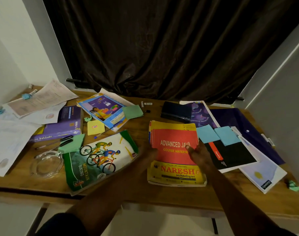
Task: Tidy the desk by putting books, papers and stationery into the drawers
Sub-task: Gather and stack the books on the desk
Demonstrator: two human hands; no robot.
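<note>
A yellow and red "Advanced Java" book (175,132) lies on the wooden desk (138,189), near its front middle. My left hand (148,155) grips the book's left edge. My right hand (199,155) holds its right edge, thumb on the red cover. Left of it lies a green "Mountain Biking" notebook (97,160). A purple aptitude book (63,126) and a blue notebook (104,109) sit further left. To the right lie a black notebook (230,154) under blue sticky notes (217,134), a white pad (263,172) and a dark blue folder (244,123).
Loose papers (17,133) cover the left end. A glass ashtray (46,163), pens (60,142), green and yellow sticky notes (96,127) and crumpled paper balls (294,185) are scattered about. A black case (177,110) lies at the back. A dark curtain (162,48) hangs behind.
</note>
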